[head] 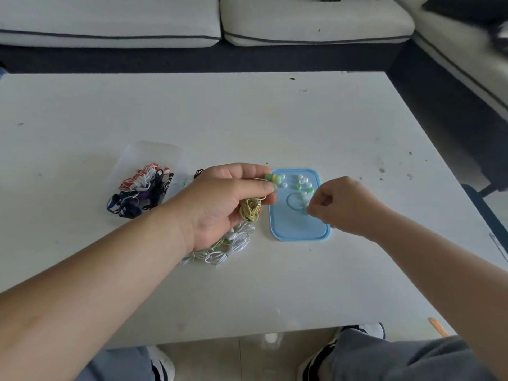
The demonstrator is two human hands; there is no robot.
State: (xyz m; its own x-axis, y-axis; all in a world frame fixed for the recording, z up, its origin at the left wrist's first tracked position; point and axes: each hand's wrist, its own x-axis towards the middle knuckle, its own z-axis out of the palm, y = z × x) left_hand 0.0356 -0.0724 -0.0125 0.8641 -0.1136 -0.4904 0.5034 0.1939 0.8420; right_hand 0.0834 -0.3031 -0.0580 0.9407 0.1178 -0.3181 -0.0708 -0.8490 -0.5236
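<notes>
Two hands meet over the middle of the tabletop, a little toward its near edge. The left hand pinches a green earbud between thumb and forefinger, its coiled yellow cable hanging below the palm. The right hand, fingers curled, pinches what appears to be a small tip just above a blue lid, where loose white and green tips lie scattered. White earphones are heaped under the left wrist. Dark and red ones fill a clear tray toward the left edge. Judged from this, fitting is mid-course: one bud is ready for its tip, and many tips and the white heap remain.
</notes>
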